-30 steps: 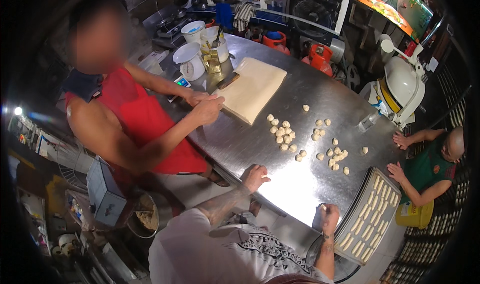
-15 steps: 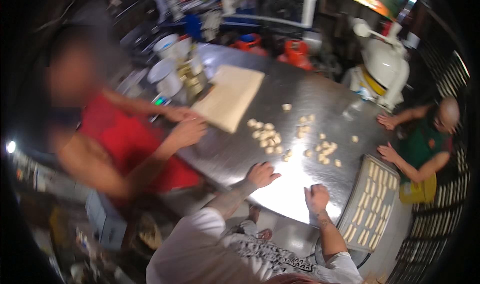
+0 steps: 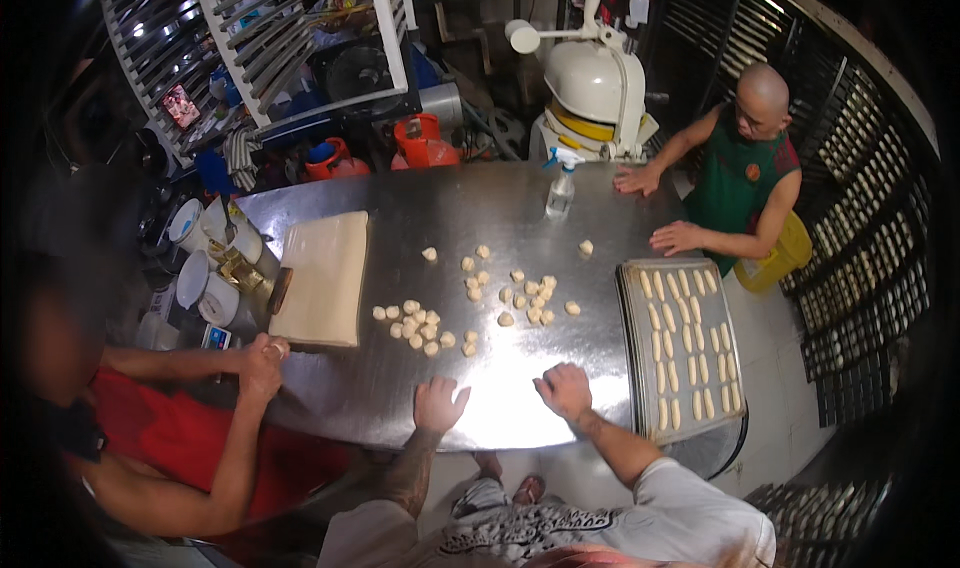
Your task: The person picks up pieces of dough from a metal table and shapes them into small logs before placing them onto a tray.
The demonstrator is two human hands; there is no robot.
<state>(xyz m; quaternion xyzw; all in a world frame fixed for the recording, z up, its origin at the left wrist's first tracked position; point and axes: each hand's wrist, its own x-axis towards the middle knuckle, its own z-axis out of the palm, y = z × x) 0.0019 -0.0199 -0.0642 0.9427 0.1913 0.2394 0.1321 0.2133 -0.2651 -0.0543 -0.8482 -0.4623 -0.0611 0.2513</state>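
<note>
My left hand [image 3: 440,405] lies flat on the steel table [image 3: 500,218] near its front edge, fingers spread, holding nothing. My right hand [image 3: 564,389] rests flat on the table a little to the right, also empty. Several small dough pieces [image 3: 420,325] lie in a cluster just beyond my left hand, and another cluster of dough pieces [image 3: 527,298] lies beyond my right hand. To the right of my right hand is a baking tray [image 3: 628,338] with several shaped dough sticks in rows.
A flat slab of dough [image 3: 322,276] lies at the table's left. A person in red [image 3: 160,438] kneads at the left corner. Another person in green [image 3: 745,178] leans on the far right edge. A spray bottle [image 3: 559,190], tubs [image 3: 205,268] and a white mixer [image 3: 595,88] stand behind.
The view has swung left, so the table now sits centred. My right hand came off the tray's corner onto the table beside my left hand. The person in red pulled both hands together.
</note>
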